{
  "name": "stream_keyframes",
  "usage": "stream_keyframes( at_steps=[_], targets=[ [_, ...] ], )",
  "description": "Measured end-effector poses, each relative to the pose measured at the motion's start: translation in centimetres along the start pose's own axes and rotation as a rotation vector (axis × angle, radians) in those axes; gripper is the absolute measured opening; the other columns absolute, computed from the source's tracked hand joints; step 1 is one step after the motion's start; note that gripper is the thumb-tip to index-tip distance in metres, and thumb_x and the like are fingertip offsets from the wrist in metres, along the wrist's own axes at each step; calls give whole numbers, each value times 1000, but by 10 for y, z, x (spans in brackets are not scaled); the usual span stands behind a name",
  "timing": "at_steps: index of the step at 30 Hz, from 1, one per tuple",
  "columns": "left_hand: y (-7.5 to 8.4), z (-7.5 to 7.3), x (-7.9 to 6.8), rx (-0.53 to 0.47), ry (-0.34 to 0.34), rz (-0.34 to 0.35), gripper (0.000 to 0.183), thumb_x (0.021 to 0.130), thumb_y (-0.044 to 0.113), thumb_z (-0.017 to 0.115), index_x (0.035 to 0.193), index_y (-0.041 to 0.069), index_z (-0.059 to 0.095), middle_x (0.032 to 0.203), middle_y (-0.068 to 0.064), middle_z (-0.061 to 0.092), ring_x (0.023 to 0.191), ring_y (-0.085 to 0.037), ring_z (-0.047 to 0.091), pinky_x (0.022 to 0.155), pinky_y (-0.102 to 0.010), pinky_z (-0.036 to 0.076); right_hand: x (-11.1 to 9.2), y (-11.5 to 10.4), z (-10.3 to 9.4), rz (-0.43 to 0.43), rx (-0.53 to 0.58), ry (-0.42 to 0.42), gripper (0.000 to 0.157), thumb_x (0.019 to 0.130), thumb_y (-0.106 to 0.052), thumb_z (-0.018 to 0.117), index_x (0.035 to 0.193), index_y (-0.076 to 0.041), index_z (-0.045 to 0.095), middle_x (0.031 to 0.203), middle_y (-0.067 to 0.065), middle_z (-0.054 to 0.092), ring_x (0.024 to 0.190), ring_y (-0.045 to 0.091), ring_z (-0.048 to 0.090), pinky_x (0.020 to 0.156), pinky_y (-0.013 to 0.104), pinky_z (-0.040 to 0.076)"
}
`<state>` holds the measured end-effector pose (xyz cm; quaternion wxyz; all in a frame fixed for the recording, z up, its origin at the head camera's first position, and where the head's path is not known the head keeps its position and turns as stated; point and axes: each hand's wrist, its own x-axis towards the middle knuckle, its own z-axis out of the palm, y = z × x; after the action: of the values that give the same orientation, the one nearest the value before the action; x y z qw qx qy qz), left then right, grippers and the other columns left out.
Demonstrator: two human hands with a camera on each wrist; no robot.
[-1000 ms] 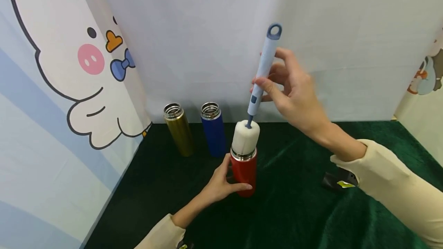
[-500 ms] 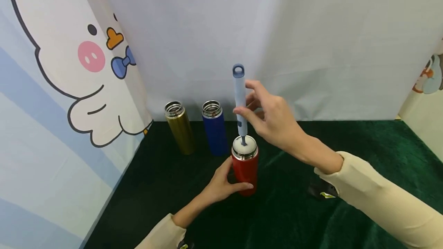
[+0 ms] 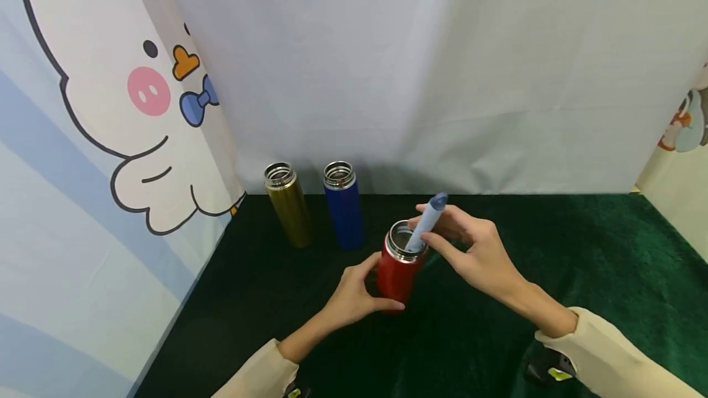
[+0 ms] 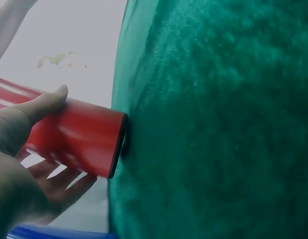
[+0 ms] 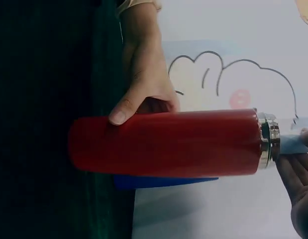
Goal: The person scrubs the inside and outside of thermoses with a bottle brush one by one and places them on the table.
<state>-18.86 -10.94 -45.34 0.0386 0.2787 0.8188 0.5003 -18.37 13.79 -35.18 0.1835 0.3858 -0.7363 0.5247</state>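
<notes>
My left hand [image 3: 351,296] grips a red metal bottle [image 3: 397,278] low on its body, thumb across the near side. The bottle leans to the right, its lidless steel mouth facing up. In the left wrist view its dark base rim stands at the green cloth [image 4: 218,129]. A light blue bottle brush [image 3: 424,226] is deep in the bottle, only the upper handle showing; its head is hidden inside. My right hand [image 3: 478,253] pinches that handle between thumb and fingers, right at the bottle's rim. The right wrist view shows the red bottle [image 5: 193,144] side-on.
A gold bottle [image 3: 291,214] and a blue bottle [image 3: 344,217], both lidless, stand behind and to the left. A white curtain [image 3: 354,66] closes off the back of the table. At the left hangs a cartoon-printed cloth [image 3: 83,109].
The brush has gone down into the red bottle, its white sponge head dropping out of sight. My right hand came down with it. The bottle now tilts right.
</notes>
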Motion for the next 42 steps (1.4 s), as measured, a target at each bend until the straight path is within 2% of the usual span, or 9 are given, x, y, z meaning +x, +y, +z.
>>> stream_keyframes(
  at_steps=[4, 8, 12, 16, 21, 29, 34, 37, 42],
  targets=[
    [8, -12, -5, 206, 110, 9, 80, 71, 25, 94, 142, 24, 57, 130, -2, 71, 116, -18, 69, 99, -42, 57, -16, -2, -11, 14, 181, 97, 52, 92, 18, 60, 142, 7, 49, 123, 8, 75, 111, 10, 73, 95, 22, 57],
    [12, -24, -11, 384, 181, 5, 79, 67, 26, 97, 137, 27, 61, 126, -3, 71, 113, -24, 70, 98, -50, 57, -29, 1, -20, -22, 331, 225, 43, 92, 21, 56, 134, 14, 48, 121, 8, 75, 109, 16, 74, 91, 27, 60],
    [11, -29, -14, 507, 165, -16, 79, 68, 27, 96, 139, 28, 59, 134, -3, 68, 116, -28, 70, 96, -52, 57, -38, 6, -25, -78, 320, 319, 38, 92, 24, 52, 129, 16, 45, 119, 12, 71, 110, 18, 73, 93, 26, 59],
    [9, -29, -16, 578, 120, -21, 81, 70, 27, 95, 140, 26, 56, 139, -4, 66, 115, -29, 70, 92, -54, 59, -45, 9, -25, -101, 347, 355, 42, 94, 26, 45, 133, 13, 41, 120, 15, 70, 114, 21, 72, 93, 28, 59],
    [8, -30, -13, 579, 78, -13, 80, 73, 29, 93, 142, 27, 53, 134, -5, 70, 109, -27, 72, 90, -51, 60, -46, 6, -31, -136, 473, 417, 45, 92, 30, 42, 134, 13, 40, 115, 21, 72, 105, 28, 76, 84, 35, 61],
    [6, -35, -15, 534, 26, 15, 89, 76, 25, 92, 152, 29, 46, 139, -7, 67, 114, -27, 71, 99, -51, 56, -40, -8, -47, -135, 538, 636, 32, 86, 35, 48, 113, 17, 48, 99, 27, 75, 87, 32, 78, 73, 38, 63],
    [4, -32, -20, 534, 6, 33, 91, 75, 27, 92, 153, 32, 45, 139, -5, 67, 115, -25, 71, 100, -51, 56, -41, -14, -45, -149, 548, 731, 36, 81, 38, 51, 108, 15, 51, 93, 25, 75, 81, 30, 78, 70, 34, 63],
    [3, -29, -22, 544, 34, 57, 87, 74, 29, 93, 149, 30, 50, 136, -3, 69, 113, -24, 72, 98, -49, 58, -41, -15, -42, -149, 501, 738, 37, 80, 37, 54, 106, 12, 52, 91, 22, 75, 79, 27, 78, 70, 30, 63],
    [2, -25, -24, 509, 73, 87, 84, 72, 28, 94, 146, 30, 54, 135, -2, 70, 112, -21, 72, 98, -47, 58, -43, -14, -38, -127, 416, 680, 38, 79, 34, 59, 108, 10, 51, 92, 18, 77, 79, 22, 78, 71, 26, 62]
  ],
)
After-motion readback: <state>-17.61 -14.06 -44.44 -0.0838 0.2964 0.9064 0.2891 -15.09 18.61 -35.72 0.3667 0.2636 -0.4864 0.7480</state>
